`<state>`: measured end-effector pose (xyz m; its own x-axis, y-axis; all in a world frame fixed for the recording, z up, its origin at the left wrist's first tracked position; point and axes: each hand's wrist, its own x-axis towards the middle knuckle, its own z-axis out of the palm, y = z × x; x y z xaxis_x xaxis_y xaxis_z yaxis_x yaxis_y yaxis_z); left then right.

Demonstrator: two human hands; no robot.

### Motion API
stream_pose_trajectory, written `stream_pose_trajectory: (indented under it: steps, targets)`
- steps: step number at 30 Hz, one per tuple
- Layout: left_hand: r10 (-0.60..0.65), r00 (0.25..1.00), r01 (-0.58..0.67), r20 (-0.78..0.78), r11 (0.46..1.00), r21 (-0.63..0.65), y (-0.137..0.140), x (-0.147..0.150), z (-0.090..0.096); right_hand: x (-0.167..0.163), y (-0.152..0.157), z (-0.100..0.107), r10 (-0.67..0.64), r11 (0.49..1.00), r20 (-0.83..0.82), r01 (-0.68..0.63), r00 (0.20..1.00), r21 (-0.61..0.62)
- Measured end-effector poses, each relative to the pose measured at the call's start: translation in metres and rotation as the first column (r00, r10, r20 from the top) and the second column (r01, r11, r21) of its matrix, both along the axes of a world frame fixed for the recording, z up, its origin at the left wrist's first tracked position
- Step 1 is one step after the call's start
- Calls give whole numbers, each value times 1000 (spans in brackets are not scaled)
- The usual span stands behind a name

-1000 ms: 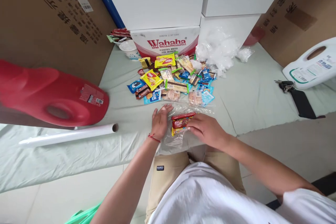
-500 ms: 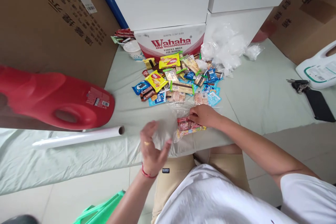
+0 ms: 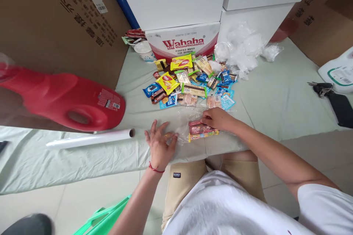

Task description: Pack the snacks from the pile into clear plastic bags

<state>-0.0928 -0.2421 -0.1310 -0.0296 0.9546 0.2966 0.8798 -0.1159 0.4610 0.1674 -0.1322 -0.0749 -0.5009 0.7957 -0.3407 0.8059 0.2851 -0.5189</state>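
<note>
A clear plastic bag (image 3: 182, 129) lies flat at the table's front, around red-wrapped snack bars (image 3: 198, 127) and a yellow-edged snack packet (image 3: 202, 136). My right hand (image 3: 219, 118) is closed over the bag's upper right part, fingers curled and pressed together against the red bars; its fingertips are partly hidden. To the left, my left hand (image 3: 161, 146) lies open on the cloth with fingers spread, its thumb beside the bag's left edge. Just beyond the bag is a pile of small wrapped snacks (image 3: 194, 90) in yellow, blue, green and brown.
Behind the pile stand a Wahaha carton (image 3: 183, 44) and a heap of crumpled clear plastic bags (image 3: 244, 49). At left are a red jug (image 3: 74, 99) and a white roll (image 3: 91, 139). Keys (image 3: 321, 89), a black phone (image 3: 340, 108) and a white jug (image 3: 340, 71) lie at right.
My left hand has come down onto the cloth beside the bag, fingers spreading. The bag's left part, raised and blurred before, now lies flatter. My right hand keeps its place on the snacks.
</note>
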Motion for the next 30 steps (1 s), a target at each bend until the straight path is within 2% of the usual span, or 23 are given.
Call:
stream_pose_trajectory:
  steps: [5, 7, 9, 11, 12, 14, 15, 17, 20, 23, 26, 30]
  targets:
    - [144, 977, -141, 160, 990, -25, 4, -15, -10, -1, 2, -1, 7, 1000, 16, -7, 1000, 2]
    - [228, 959, -244, 167, 966, 81, -2, -12, -2, -2, 3, -2, 12, 1000, 29, -12, 1000, 7]
    - [251, 955, -288, 158, 915, 282, -14, 0, 12, -2, 4, -4, 17, 1000, 33, -17, 999, 5]
    - [104, 989, -140, 104, 881, 453, -30, 20, 28, -2, 4, -6, 23, 1000, 27, -23, 999, 8]
    - [-51, 997, 17, 57, 873, 487, -37, 32, 35, -2, 4, -8, 26, 1000, 26, -26, 999, 16]
    - [-386, 922, 356, -12, 838, 412, -46, 59, 43, -3, 4, -11, 29, 999, 27, -30, 999, 39]
    - [-485, 874, 466, -33, 815, 346, -47, 72, 43, -3, 4, -11, 28, 999, 31, -29, 999, 46]
    - [-536, 841, 537, -65, 815, 217, -42, 93, 38, -3, 4, -12, 22, 999, 32, -23, 999, 39]
    - [-443, 891, 452, -96, 886, 106, -25, 105, 23, 0, 4, -8, 8, 1000, -1, -8, 1000, 9]
    - [-336, 938, 342, -86, 937, 68, -9, 96, 12, 8, 7, -4, -16, 1000, -77, 15, 997, -5]
    - [-297, 952, 299, -77, 954, 21, 2, 84, 8, 17, 13, -1, -27, 999, -137, 24, 990, -23]
    - [-268, 961, 264, -67, 963, -61, 13, 76, 7, 27, 18, 0, 15, 1000, -85, -17, 996, -26]
